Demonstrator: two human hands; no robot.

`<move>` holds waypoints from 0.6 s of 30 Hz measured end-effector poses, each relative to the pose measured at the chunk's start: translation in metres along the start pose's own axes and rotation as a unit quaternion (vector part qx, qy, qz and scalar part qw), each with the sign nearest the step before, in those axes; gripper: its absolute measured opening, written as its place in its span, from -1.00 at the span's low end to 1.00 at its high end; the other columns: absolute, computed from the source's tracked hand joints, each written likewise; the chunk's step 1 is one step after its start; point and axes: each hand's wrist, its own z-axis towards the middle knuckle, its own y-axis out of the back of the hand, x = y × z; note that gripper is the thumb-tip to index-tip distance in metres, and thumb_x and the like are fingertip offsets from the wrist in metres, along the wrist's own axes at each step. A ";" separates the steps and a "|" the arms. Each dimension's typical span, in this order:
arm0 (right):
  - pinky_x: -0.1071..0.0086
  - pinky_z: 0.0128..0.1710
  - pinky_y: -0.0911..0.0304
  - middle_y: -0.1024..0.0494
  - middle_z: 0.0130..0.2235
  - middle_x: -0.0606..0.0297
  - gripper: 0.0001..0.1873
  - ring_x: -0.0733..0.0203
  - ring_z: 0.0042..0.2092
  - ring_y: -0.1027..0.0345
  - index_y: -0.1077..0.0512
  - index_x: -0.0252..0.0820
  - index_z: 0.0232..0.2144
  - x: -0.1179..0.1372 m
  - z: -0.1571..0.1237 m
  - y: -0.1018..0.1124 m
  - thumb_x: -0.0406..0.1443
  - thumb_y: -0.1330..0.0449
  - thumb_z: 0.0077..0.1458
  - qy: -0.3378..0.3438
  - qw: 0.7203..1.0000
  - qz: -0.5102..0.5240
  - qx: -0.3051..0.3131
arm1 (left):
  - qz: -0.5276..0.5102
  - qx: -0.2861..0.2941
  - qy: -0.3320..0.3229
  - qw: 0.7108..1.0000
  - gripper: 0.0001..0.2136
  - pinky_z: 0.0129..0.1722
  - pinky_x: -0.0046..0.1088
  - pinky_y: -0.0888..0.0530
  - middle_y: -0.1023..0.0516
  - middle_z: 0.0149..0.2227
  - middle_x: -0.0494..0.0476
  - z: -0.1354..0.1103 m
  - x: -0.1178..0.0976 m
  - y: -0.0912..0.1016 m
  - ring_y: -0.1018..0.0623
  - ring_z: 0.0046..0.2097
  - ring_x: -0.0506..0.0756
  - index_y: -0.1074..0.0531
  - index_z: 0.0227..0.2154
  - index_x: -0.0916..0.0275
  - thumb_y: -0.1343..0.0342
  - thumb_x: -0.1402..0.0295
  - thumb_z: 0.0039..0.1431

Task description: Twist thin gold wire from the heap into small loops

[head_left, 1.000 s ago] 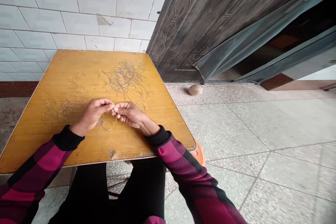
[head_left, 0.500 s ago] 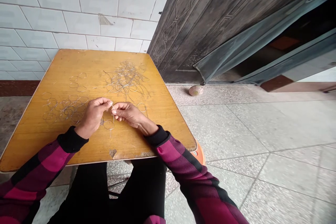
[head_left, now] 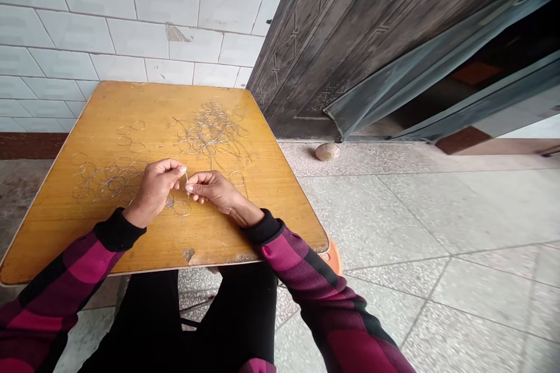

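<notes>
My left hand [head_left: 156, 186] pinches the upper end of a thin wire [head_left: 187, 178] between thumb and fingertips. Just to its right, my right hand [head_left: 213, 190] grips the same wire a little lower, fingers closed. The wire's lower end hangs down over the wooden table [head_left: 210, 239], close to a small loop of wire [head_left: 179, 207] below the hands. A loose heap of looped wires [head_left: 114, 179] lies beside my left hand, partly hidden by it. Beyond my hands is a denser tangle of wires [head_left: 212, 131].
A few separate wire loops [head_left: 131, 134] lie at the table's back left, and a single ring of wire [head_left: 237, 179] is right of my right hand. An orange stool [head_left: 333, 256] shows under the right corner. A roundish object [head_left: 327, 151] rests on the floor near the dark door [head_left: 306, 70].
My left hand has shifted very slightly up and left, and the wire between the hands looks a bit more bent. The heaps on the table look the same.
</notes>
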 end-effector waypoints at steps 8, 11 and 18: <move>0.57 -0.58 -0.05 -0.43 -0.60 0.45 -0.69 0.47 -0.56 -0.23 -0.46 -0.28 -0.52 0.000 -0.002 0.001 -0.17 -0.43 -0.19 -0.021 0.999 0.000 0.030 | -0.021 -0.007 0.035 0.999 -0.85 -0.59 -0.51 -0.19 -0.32 -0.66 -0.05 0.002 -0.007 0.002 -0.25 -0.62 -0.10 -0.43 -0.65 0.30 -0.24 0.32 -0.22; 0.60 -0.61 -0.04 -0.46 -0.59 0.43 -0.70 0.48 -0.56 -0.26 -0.46 -0.28 -0.50 -0.002 -0.003 0.003 -0.20 -0.44 -0.20 -0.058 0.996 0.027 0.066 | -0.030 -0.007 0.028 0.999 -0.85 -0.58 -0.51 -0.20 -0.33 -0.64 -0.05 0.002 -0.010 0.004 -0.25 -0.61 -0.10 -0.44 -0.64 0.30 -0.26 0.33 -0.22; 0.63 -0.61 -0.15 -0.60 -0.41 0.27 -0.69 0.47 -0.53 -0.33 -0.41 -0.27 -0.45 -0.003 -0.004 0.002 -0.23 -0.42 -0.18 -0.123 0.979 0.095 0.129 | -0.027 0.011 0.003 1.000 -0.86 -0.60 -0.52 -0.20 -0.31 -0.64 -0.05 0.002 -0.013 0.004 -0.25 -0.61 -0.10 -0.43 -0.63 0.29 -0.24 0.34 -0.16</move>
